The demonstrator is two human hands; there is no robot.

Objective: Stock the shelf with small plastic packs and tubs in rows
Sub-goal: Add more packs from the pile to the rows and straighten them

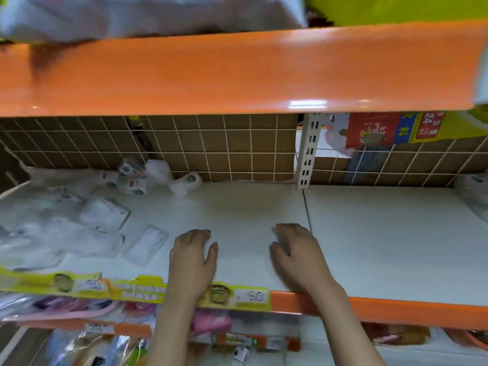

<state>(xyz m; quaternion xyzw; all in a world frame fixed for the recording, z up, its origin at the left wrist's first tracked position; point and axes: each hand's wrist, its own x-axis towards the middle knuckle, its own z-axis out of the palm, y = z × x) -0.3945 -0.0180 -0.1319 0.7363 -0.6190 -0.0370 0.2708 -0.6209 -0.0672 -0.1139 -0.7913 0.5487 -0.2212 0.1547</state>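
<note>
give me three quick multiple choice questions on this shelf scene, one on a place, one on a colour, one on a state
1. Where do the loose plastic packs lie on the white shelf?
A. left part
B. right part
C. middle

2. What colour is the edge of the upper shelf?
A. blue
B. orange
C. black

3. What are the left hand and right hand doing?
A. each grips a tub
B. both rest on the shelf, holding nothing
C. one holds a box

Answers: 1 A, packs pile left of the hands; 2 B, the band is orange; 3 B, both lie on the bare board with nothing in them.
</note>
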